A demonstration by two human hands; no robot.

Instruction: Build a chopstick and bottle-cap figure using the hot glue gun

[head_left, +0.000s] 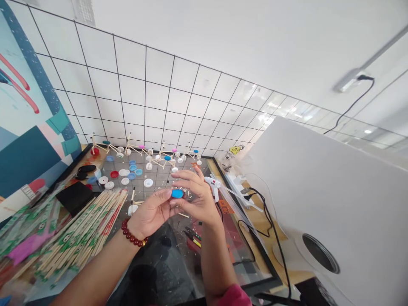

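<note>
My left hand [152,213], with a dark red bead bracelet on the wrist, pinches a small blue bottle cap [177,194] between thumb and fingertips above the cutting mat. My right hand [195,196] meets it from the right, its thumb and forefinger also closed on the cap while the other fingers are spread upward. Under the hands lie a short wooden stick with a white cap [131,202] and a white glue gun [213,185].
Loose blue, white and red caps [126,173] and stick-and-cap models [159,158] line the tiled wall. A heap of wrapped chopsticks [79,231] lies left, beside a black block [74,196]. A power strip with black cables [251,199] and a large white box [334,204] are right.
</note>
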